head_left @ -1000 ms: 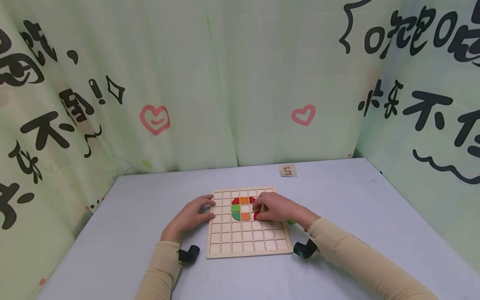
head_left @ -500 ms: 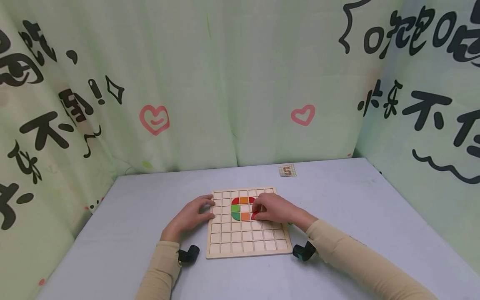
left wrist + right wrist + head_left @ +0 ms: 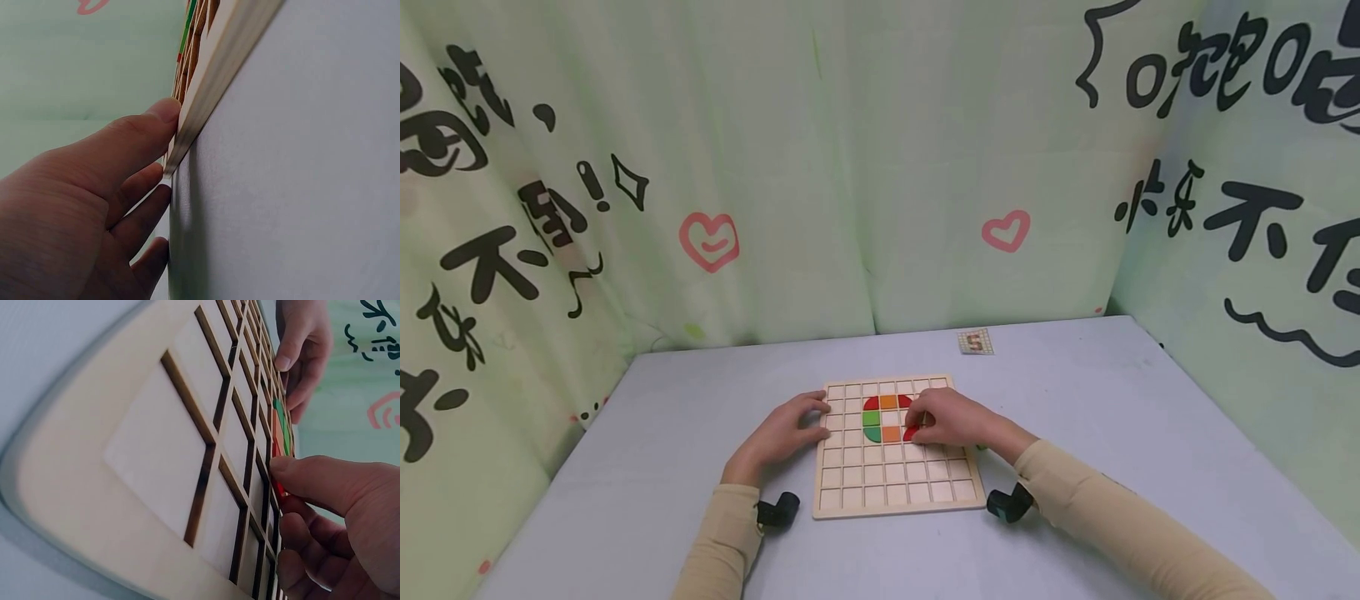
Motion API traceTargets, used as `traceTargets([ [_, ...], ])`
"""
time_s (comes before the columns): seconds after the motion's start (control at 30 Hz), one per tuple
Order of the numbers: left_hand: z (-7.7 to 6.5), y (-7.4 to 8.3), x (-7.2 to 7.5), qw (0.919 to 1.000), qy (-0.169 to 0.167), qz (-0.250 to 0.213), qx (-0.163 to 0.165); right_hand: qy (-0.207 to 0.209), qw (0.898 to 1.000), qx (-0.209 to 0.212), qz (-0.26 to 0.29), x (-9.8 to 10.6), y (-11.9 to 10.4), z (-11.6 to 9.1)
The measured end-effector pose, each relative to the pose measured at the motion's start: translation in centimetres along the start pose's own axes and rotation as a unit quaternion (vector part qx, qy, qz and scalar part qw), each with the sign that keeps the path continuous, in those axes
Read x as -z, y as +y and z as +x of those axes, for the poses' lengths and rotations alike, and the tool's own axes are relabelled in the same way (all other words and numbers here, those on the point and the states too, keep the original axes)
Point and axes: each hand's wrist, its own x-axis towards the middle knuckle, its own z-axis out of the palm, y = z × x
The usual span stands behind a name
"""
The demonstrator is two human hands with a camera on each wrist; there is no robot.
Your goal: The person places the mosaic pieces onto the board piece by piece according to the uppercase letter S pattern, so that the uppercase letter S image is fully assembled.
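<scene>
- The right hand has its thumb and index finger drawn nearly together, pinching a red piece; its other fingers are curled in beside the board.
- The left hand is loosely spread, its thumb touching the near part of the board's left edge, the other fingers slightly bent toward the far-left corner.
- The red piece is glossy, partly covered by the thumb, and lies at the near-right corner of a small ring of coloured pieces; its full outline cannot be made out.
- Beside it in the ring's near row sit an orange square and a dark green quarter-round.
- The ring's left side is a light green square.
- The far row has a red quarter-round, another orange square and a partly hidden red corner piece.
- All this lies on a pale wooden grid board with rounded corners and thin raised strips between square cells.
- A green piece shows just past the board's right edge, mostly hidden beneath the right wrist.
- The board lies flat on a white table.
- Farther back is a small patterned card.
- A pale green curtain hangs behind.
</scene>
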Motion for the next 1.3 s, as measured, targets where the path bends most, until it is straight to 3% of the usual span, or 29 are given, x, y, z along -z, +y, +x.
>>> traceTargets([
  [0.4, 0.02, 0.11, 0.16, 0.9999, -0.004, 0.010, -0.002, 0.001, 1.000, 0.017, 0.009, 0.38, 0.00, 0.07],
  [0.73, 0.08, -0.11, 0.14, 1.0000, -0.002, 0.008, -0.005, 0.013, 1.000, -0.019, 0.013, 0.75, -0.34, 0.35],
  [1.07, 0.07, -0.08, 0.00, 1.0000, -0.001, 0.009, 0.002, 0.022, 0.998, -0.035, 0.057, 0.05, -0.48, 0.57],
  [1.3, -0.11, 0.11, 0.05, 1.0000, 0.000, 0.010, -0.002, 0.006, 1.000, -0.016, 0.026, 0.00, -0.15, 0.37],
])
